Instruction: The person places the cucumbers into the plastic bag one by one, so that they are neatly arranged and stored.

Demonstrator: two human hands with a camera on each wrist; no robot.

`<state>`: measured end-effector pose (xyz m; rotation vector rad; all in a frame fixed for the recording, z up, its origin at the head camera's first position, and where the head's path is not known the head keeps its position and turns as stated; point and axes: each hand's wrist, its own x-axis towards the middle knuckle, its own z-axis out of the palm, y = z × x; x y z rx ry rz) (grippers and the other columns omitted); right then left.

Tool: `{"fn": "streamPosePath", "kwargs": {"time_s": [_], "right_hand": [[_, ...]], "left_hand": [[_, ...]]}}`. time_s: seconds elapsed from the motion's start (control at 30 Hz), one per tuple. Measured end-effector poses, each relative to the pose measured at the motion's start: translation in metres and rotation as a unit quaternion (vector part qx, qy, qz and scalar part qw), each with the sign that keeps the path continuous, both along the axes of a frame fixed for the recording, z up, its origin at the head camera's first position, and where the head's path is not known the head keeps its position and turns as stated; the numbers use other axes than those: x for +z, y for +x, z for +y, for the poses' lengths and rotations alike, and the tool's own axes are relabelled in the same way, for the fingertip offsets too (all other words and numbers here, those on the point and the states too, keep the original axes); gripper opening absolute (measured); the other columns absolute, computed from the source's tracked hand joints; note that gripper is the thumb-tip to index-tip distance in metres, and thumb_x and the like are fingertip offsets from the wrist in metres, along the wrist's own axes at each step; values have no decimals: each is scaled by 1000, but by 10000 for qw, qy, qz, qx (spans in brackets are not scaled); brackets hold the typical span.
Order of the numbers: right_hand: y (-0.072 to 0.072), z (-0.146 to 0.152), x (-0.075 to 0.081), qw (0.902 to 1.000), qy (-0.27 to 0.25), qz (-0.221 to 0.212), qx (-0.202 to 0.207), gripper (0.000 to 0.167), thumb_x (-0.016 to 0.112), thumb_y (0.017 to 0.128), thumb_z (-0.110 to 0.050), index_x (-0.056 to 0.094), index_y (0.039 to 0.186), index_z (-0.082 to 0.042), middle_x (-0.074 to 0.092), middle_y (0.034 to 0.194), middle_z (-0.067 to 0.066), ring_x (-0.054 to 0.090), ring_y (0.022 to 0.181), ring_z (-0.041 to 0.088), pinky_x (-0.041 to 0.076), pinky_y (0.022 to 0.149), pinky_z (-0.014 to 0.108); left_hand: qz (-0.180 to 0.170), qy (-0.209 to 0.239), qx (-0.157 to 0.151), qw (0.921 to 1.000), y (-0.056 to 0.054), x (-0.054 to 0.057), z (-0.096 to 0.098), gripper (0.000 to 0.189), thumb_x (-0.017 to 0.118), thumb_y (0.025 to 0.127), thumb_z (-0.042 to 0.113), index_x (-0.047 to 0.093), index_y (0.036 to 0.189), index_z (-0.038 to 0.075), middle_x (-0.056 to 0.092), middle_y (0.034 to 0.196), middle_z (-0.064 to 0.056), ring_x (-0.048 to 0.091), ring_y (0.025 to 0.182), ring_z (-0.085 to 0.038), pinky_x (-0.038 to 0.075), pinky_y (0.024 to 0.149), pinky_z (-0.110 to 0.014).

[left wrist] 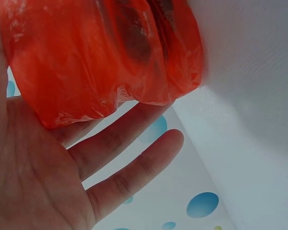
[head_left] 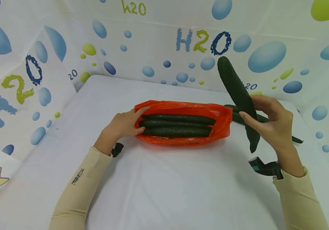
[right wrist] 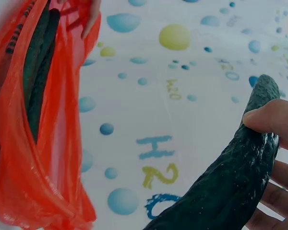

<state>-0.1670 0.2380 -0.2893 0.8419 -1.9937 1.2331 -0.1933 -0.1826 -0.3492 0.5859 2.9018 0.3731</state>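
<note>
My right hand (head_left: 276, 121) grips a dark green cucumber (head_left: 234, 83) between thumb and fingers, its upper end tilted left, raised to the right of a red plastic bag (head_left: 181, 140). The right wrist view shows the thumb across this cucumber (right wrist: 225, 187) and the fingers behind it. Three cucumbers (head_left: 179, 124) lie side by side inside the bag, seen through its wide mouth. My left hand (head_left: 125, 123) touches the bag's left end, thumb and index finger over the rim. Its other fingers (left wrist: 139, 172) stretch out straight and spread below the red film.
More cucumbers (head_left: 263, 118) lie on the white-covered table (head_left: 164, 179) behind my right hand, partly hidden by it. A wall sheet (head_left: 158, 38) printed with drops and H2O letters rises behind and beside the table. A dark wrist camera (head_left: 265, 167) sits at my right wrist.
</note>
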Motion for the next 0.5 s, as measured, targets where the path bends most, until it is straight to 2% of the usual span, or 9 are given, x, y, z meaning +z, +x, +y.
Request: {"fn": "streamPosePath", "kwargs": {"time_s": [0.17,0.4,0.5], "right_hand": [[2,-13,11,9996,-32,149,242,58,82,78,-27,61,110,17,70,107,11,67,92,8,51,87,18],[5,-32,16,9972,-329,224,628,63,82,78,-28,58,108,21,71,109,7,68,94,9,51,87,19],[5,-42,19,9951,-540,286,779,63,82,78,-28,56,108,22,70,110,5,68,95,10,51,88,19]], "left_hand": [[31,-3,10,10000,0,-1,1,78,67,89,31,26,154,19,56,104,-16,49,53,-21,46,54,-33],[-250,16,24,9997,0,-4,2,78,66,90,32,25,155,20,55,121,-21,52,54,-21,51,58,-35],[-199,11,53,9998,1,-4,1,78,67,90,32,25,155,19,56,121,-20,52,55,-21,52,60,-37]]}}
